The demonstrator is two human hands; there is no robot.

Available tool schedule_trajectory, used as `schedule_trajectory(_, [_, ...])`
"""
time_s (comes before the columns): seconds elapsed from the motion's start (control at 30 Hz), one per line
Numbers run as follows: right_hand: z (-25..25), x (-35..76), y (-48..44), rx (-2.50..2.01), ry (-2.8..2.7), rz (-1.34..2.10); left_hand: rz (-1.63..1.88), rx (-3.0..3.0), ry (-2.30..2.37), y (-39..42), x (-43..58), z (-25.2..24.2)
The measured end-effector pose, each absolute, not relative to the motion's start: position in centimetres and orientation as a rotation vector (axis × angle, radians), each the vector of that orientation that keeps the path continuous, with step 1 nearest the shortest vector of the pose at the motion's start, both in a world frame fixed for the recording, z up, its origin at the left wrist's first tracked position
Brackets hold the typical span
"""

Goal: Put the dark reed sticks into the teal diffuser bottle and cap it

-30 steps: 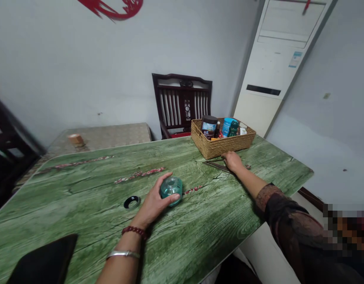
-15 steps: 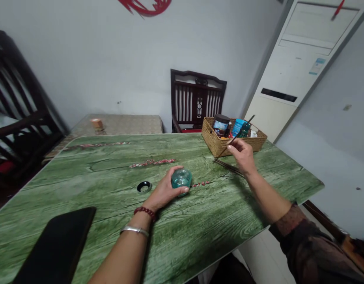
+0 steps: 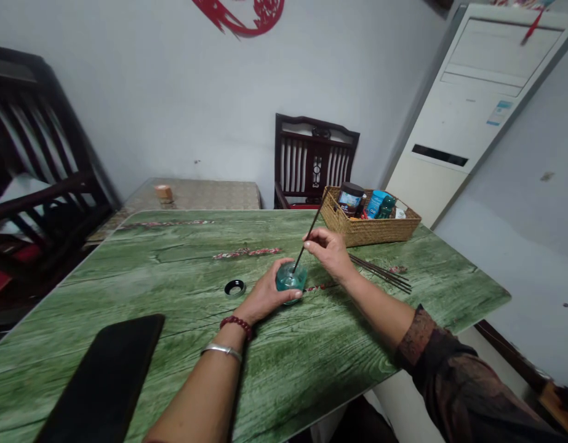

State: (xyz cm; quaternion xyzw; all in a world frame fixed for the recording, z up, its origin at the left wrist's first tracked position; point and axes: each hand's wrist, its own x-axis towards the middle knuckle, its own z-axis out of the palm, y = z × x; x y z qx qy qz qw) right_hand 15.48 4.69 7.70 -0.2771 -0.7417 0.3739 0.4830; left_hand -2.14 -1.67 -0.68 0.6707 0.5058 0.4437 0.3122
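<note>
My left hand (image 3: 265, 296) is wrapped round a small round teal glass bottle (image 3: 291, 280) that stands on the green wood-grain table (image 3: 173, 307). My right hand (image 3: 328, 251) pinches a thin dark stick (image 3: 310, 231), tilted, with its lower tip at the bottle's mouth. Several more dark sticks (image 3: 380, 272) lie on the table to the right of my right hand. A black ring-shaped cap (image 3: 234, 287) lies just left of the bottle.
A woven basket (image 3: 371, 229) holding jars and bottles stands at the table's far right. A black flat object (image 3: 103, 381) lies at the near left. A dark wooden chair (image 3: 314, 163) stands behind the table, a white standing air conditioner (image 3: 468, 98) at the right.
My right hand lifted one stick from the pile by the basket and carried it left to the bottle's mouth. My left hand stayed on the bottle. The camera view shifted left.
</note>
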Motion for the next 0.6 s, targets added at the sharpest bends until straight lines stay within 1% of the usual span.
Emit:
schedule_trajectory(0.13, [5.9, 15.2, 4.7, -0.762, -1.89, 0.912, 1.155, 1.778, 1.314, -1.4, -2.2, -0.9])
schedule_trajectory(0.2, [5.1, 16.6, 4.6, -0.835, -1.913, 0.822, 1.139, 1.76, 1.328, -1.4, -2.3, -0.9])
schedule_trajectory(0.27, [4.2, 19.5, 4.7, -0.914, -1.929, 0.614, 1.123, 1.744, 1.349, -1.4, -2.3, -0.8])
schedule_trajectory(0.33, [3.1, 23.4, 4.9, -1.02, -1.927, 0.337, 1.125, 1.734, 1.361, -1.4, -2.3, -0.7])
schedule_trajectory(0.43, [1.2, 29.3, 5.4, -1.302, -1.905, 0.005, 1.145, 1.731, 1.366, -1.5, -2.3, -0.7])
schedule_trajectory(0.5, [-0.1, 32.0, 5.8, -1.498, -1.914, -0.117, 1.147, 1.736, 1.371, -1.5, -2.3, -0.7])
schedule_trajectory(0.6, [-1.4, 33.2, 6.2, -1.714, -1.991, -0.175, 1.146, 1.737, 1.373, -1.4, -2.2, -0.6])
